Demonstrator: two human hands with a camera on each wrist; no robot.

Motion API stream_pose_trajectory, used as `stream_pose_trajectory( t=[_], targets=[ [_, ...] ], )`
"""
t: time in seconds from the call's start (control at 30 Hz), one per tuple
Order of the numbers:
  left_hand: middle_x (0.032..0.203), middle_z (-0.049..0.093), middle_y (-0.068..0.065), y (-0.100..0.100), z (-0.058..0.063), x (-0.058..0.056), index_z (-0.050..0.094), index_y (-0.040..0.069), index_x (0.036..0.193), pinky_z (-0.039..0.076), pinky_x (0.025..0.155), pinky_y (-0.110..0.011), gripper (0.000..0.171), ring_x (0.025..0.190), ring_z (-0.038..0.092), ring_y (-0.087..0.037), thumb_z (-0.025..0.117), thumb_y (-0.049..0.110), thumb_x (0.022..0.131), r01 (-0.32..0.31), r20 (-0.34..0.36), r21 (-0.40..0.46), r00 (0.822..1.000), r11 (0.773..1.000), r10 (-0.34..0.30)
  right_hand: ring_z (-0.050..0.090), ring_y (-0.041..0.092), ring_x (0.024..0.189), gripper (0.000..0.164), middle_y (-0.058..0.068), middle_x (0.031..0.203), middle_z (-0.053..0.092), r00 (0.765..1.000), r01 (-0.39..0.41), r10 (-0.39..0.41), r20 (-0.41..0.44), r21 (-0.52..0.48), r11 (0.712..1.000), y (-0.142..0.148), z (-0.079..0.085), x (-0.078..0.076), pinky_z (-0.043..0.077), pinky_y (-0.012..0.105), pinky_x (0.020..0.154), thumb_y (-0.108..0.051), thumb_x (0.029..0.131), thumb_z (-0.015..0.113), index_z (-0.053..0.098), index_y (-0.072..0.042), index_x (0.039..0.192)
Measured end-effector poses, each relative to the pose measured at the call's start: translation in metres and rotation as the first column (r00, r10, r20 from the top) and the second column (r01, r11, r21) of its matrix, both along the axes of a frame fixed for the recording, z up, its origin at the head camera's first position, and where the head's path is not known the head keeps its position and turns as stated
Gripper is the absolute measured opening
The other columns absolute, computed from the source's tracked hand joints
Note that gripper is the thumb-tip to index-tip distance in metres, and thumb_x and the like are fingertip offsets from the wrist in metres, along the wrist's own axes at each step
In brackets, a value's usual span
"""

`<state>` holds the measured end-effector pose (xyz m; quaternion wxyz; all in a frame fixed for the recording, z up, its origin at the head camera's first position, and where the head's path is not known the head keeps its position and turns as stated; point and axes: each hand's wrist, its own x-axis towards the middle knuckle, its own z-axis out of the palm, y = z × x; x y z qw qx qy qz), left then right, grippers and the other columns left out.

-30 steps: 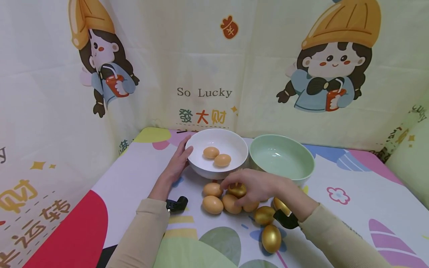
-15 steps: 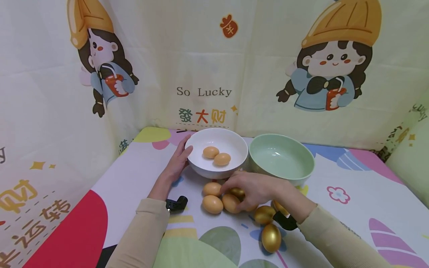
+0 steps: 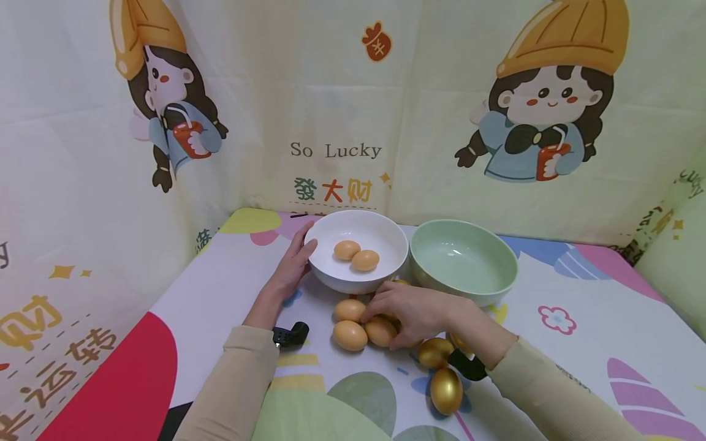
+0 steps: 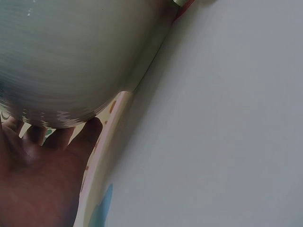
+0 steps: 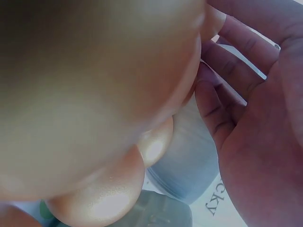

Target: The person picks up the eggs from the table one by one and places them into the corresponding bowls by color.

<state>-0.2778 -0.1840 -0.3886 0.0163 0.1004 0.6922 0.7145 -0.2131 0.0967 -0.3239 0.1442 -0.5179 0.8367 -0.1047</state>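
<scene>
Eggs [image 3: 365, 260] inside the white bowl [image 3: 353, 283] show only in head view.

- Head view: bright, soft, even light; small white glints on the green bowl [image 3: 466, 260] and a golden egg [image 3: 445, 392] lower right.
- Left wrist view: dim, grey; white bowl [image 4: 80, 56] shaded, its lower edge jagged.
- Right wrist view: close egg [image 5: 90, 99] blurred, upper left darkest.
</scene>
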Motion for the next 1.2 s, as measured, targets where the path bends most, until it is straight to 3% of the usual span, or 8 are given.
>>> stream_pose_trajectory(
  t=[0.2, 0.43, 0.77, 0.97, 1.2],
  targets=[
    [0.166, 0.018, -0.003, 0.0, 0.001, 0.001, 0.015, 0.021, 0.163, 0.027, 0.115, -0.055, 0.059, 0.143, 0.033, -0.032, 0.04, 0.029, 0.11, 0.0, -0.004, 0.001, 1.0, 1.0, 0.0, 0.045, 0.014, 0.123, 0.042, -0.018, 0.119, 0.062, 1.0, -0.012, 0.012, -0.023, -0.015, 1.0, 0.0, 0.0, -0.001, 0.041, 0.034, 0.104, -0.027, 0.085, 0.081, 0.07, -0.022, 0.125],
    [0.167, 0.017, -0.001, 0.001, 0.002, 0.001, 0.016, 0.023, 0.163, 0.027, 0.115, -0.055, 0.059, 0.144, 0.032, -0.03, 0.041, 0.03, 0.11, -0.009, 0.004, -0.009, 1.0, 1.0, 0.009, 0.046, 0.014, 0.127, 0.048, -0.017, 0.128, 0.058, 0.998, 0.041, -0.039, 0.044, -0.046, 0.998, 0.004, 0.01, -0.001, 0.04, 0.039, 0.107, -0.016, 0.082, 0.079, 0.068, -0.023, 0.128],
    [0.167, 0.015, -0.002, 0.0, 0.0, 0.001, 0.014, 0.022, 0.163, 0.026, 0.116, -0.055, 0.059, 0.144, 0.032, -0.031, 0.04, 0.029, 0.11, -0.007, -0.002, -0.007, 1.0, 1.0, 0.007, 0.056, 0.007, 0.113, 0.049, -0.013, 0.128, 0.06, 0.997, 0.009, 0.008, 0.079, -0.204, 0.979, 0.009, 0.028, -0.005, 0.048, 0.031, 0.098, -0.009, 0.083, 0.076, 0.067, -0.016, 0.13],
    [0.167, 0.017, -0.001, 0.0, 0.0, 0.002, 0.016, 0.023, 0.163, 0.027, 0.115, -0.054, 0.059, 0.143, 0.034, -0.03, 0.042, 0.029, 0.11, -0.013, 0.014, 0.004, 1.0, 1.0, 0.013, 0.058, 0.012, 0.109, 0.049, -0.008, 0.13, 0.057, 0.987, 0.066, -0.023, 0.16, -0.268, 0.961, 0.011, 0.04, -0.007, 0.053, 0.029, 0.09, -0.004, 0.083, 0.074, 0.067, -0.015, 0.131],
    [0.166, 0.018, -0.001, 0.001, 0.001, 0.002, 0.016, 0.024, 0.163, 0.026, 0.116, -0.055, 0.059, 0.143, 0.033, -0.03, 0.042, 0.03, 0.109, -0.017, 0.012, -0.008, 1.0, 1.0, 0.017, 0.058, 0.012, 0.11, 0.048, -0.007, 0.13, 0.058, 0.992, 0.084, -0.052, 0.111, -0.298, 0.951, 0.013, 0.049, -0.014, 0.05, 0.033, 0.094, -0.008, 0.084, 0.076, 0.066, -0.017, 0.131]
  ],
)
